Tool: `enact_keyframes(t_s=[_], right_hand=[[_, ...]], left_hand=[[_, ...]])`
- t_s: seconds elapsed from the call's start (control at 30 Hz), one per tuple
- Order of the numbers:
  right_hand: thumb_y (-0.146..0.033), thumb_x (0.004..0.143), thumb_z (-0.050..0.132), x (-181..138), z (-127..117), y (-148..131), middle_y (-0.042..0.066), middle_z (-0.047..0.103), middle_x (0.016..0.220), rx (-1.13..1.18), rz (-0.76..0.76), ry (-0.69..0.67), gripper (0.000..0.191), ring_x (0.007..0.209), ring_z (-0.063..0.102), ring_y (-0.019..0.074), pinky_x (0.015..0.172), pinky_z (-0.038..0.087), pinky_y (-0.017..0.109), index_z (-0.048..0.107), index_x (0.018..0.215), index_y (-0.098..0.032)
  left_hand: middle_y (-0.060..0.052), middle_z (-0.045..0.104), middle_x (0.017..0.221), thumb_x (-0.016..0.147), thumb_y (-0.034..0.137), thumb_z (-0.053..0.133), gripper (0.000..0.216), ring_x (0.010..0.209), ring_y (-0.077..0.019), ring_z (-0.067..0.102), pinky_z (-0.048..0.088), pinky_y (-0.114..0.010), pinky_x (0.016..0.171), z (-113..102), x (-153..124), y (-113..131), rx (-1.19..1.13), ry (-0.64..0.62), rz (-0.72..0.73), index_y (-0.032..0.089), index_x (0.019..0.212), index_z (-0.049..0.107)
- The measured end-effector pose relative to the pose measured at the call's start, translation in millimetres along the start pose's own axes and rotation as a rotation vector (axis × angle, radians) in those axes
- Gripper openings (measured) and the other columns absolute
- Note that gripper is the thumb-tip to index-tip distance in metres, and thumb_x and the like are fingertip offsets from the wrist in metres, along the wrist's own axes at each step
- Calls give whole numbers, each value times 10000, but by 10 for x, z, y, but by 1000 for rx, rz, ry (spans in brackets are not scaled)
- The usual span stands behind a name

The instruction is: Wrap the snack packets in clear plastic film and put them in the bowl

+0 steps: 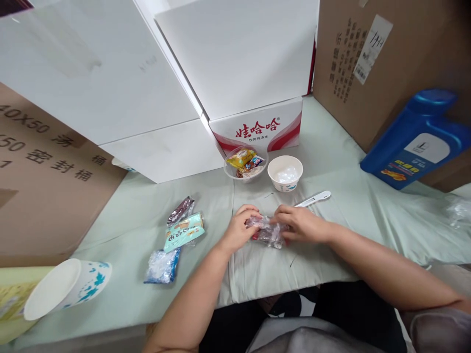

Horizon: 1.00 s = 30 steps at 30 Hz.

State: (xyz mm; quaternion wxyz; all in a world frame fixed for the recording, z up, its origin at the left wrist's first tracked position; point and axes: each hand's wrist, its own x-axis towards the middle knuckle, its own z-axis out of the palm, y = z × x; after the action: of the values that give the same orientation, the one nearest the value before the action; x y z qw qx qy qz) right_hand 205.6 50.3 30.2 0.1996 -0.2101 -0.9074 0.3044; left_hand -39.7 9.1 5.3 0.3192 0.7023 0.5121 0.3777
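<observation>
Between my two hands is a crinkled, clear plastic packet [270, 234] with some red showing, close above the cloth near the table's front. My left hand [243, 226] pinches its left end. The fingers of my right hand [300, 223] are closed on its right side. What lies inside the packet is hard to make out. Just beyond my right hand rests a white utility knife [318, 197]. Behind the packet stand a paper cup [285, 184] with clear plastic in it and a clear plastic bowl [235, 174] holding several wrapped snacks.
Left of my arm lie a dark purple packet [180, 210], a mint-green packet [185, 234] and a blue-white packet [161, 267]. A paper bucket [84, 284] is tipped at the front left. White boxes [250, 63] and brown cartons [368, 59] wall the back. A blue bottle [412, 147] leans at right.
</observation>
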Motion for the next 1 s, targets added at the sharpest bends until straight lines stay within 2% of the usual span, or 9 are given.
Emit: enact_keyframes(t_s=[0.1,0.23,0.4,0.53,0.6,0.7,0.77,0.87,1.0], right_hand=[[-80,824,491,-34,-87,77,61,652,931,39,19,130,236,849,624,175,762,497,306,650,955,-196],[-86,779,481,-94,-270,237,63,660,967,79,114,390,224,905,618,188,803,499,330,615,911,-208],[-54,696,431,-79,-291,275,57,679,885,-83,195,437,229,925,602,222,851,482,384,582,728,-223],[-33,655,419,-69,-297,232,60,701,897,-193,207,468,261,991,598,238,908,455,405,590,705,-223],[-65,702,447,-72,-299,189,62,706,966,-210,141,432,262,1044,593,243,950,434,419,625,815,-220],[-220,807,541,-66,-253,130,97,669,1145,-262,71,295,333,1115,571,272,973,421,448,601,1135,-208],[-318,843,584,-53,-198,124,133,625,1239,-347,104,251,440,1137,557,297,959,429,459,541,1261,-188],[-284,912,512,-33,-147,173,152,651,1160,-474,251,222,292,1051,587,294,900,454,430,604,1159,-159],[-189,937,409,-24,-167,235,107,680,920,-445,342,167,224,909,603,246,825,456,367,631,915,-174]], left_hand=[[-39,630,889,779,351,670,182,737,-133,594,491,-258,680,-59,42,-37,-192,225,-99,182,770,603],[34,554,682,723,439,712,315,523,-73,480,375,-183,487,-163,85,-109,-347,477,-221,187,779,532],[36,539,714,756,425,642,282,553,-84,509,387,-188,500,-214,96,-263,-268,616,-273,205,845,491],[-51,581,977,814,335,564,215,847,-157,588,490,-273,719,-270,53,-235,212,786,-182,206,982,522],[-90,588,1077,862,317,522,219,1005,-205,576,484,-338,854,-266,28,-140,431,715,-31,197,1043,545],[-116,594,1212,902,315,509,311,1197,-260,512,390,-425,1033,-183,14,-13,601,375,159,193,1185,556],[-119,576,1280,897,302,541,387,1235,-277,495,362,-449,1062,-106,19,-1,652,167,173,197,1270,535],[-130,598,1217,867,248,597,353,1132,-271,560,441,-419,984,-36,24,-79,664,59,118,171,1211,595],[-70,661,947,865,155,575,136,949,-234,589,495,-384,870,-62,11,-158,658,-13,123,198,925,688]])
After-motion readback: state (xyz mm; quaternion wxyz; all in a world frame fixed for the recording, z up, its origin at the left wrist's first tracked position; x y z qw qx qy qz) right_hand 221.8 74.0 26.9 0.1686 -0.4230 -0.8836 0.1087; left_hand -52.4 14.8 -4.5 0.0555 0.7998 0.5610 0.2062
